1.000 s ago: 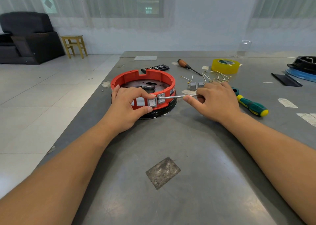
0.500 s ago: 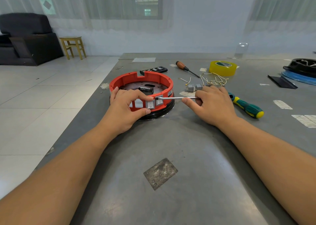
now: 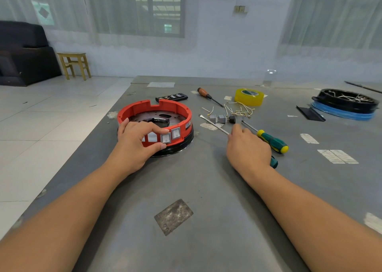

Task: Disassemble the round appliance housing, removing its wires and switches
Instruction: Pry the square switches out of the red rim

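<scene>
Since the earlier frame, the right hand (image 3: pixel 248 151) has pulled its screwdriver (image 3: pixel 214 124) away from the switches (image 3: pixel 171 135); its fingers stay curled round the tool. Left hand (image 3: pixel 137 141) grips the red housing (image 3: pixel 155 125), thumb and forefinger pinching a switch. Housing sits on the table (image 3: pixel 206 189), left of loose wires (image 3: pixel 239 109).

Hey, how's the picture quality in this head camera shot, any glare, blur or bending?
Head view: soft, even daylight from the curtained windows, faint shadows; a dull sheen on the grey table, no harsh glare; wide-angle bending stretches both forearms; the red housing and switches look sharp.
</scene>
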`<state>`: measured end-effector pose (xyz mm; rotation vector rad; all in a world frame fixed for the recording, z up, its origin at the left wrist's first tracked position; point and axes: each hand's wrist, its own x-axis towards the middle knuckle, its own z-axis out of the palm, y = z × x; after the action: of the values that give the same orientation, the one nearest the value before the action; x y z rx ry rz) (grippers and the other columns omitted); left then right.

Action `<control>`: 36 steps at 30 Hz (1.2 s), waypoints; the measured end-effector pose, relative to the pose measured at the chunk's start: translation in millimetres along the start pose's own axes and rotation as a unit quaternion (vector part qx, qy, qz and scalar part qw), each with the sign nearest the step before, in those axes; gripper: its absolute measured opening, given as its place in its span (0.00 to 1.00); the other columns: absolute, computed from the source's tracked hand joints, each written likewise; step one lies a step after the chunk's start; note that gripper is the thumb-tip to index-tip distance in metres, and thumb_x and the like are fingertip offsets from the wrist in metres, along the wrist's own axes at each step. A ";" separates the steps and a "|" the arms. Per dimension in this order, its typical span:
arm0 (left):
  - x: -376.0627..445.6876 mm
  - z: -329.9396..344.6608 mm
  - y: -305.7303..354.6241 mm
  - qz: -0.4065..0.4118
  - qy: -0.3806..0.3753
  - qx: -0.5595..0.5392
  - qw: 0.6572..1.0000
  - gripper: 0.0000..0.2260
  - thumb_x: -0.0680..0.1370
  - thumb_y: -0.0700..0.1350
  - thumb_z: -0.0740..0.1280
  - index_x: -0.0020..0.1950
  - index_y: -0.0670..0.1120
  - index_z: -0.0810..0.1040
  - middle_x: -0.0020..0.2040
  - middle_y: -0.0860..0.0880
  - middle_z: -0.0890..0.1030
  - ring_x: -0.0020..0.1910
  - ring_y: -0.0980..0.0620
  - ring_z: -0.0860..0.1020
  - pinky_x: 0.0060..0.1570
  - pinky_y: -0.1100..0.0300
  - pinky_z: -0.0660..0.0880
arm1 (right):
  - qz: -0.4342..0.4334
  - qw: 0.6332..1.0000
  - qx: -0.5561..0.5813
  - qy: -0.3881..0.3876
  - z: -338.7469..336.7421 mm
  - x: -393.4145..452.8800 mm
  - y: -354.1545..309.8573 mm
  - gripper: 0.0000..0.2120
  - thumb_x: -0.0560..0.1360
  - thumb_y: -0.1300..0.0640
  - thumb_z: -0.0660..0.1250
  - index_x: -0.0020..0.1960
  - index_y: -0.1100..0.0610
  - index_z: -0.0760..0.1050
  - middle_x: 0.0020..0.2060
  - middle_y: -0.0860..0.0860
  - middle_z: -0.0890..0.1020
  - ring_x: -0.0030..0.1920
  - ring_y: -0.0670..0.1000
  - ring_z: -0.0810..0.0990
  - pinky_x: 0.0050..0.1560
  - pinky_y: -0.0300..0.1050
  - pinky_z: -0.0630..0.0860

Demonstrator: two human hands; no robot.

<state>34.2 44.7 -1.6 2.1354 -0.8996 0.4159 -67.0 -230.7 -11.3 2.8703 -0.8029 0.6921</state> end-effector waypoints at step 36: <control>-1.8 4.4 5.3 0.116 0.063 0.001 0.991 0.23 0.75 0.53 0.78 0.67 0.56 0.74 0.57 0.69 0.75 0.63 0.55 0.78 0.66 0.48 0.75 | -0.297 0.885 0.345 0.103 -3.9 -14.7 -82.8 0.21 0.80 0.48 0.68 0.69 0.56 0.75 0.61 0.50 0.79 0.62 0.48 0.75 0.64 0.39 0.70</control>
<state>29.1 39.8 -2.6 1.9893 -1.0770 0.6612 -37.5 -151.8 -10.9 3.2296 0.4625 1.3469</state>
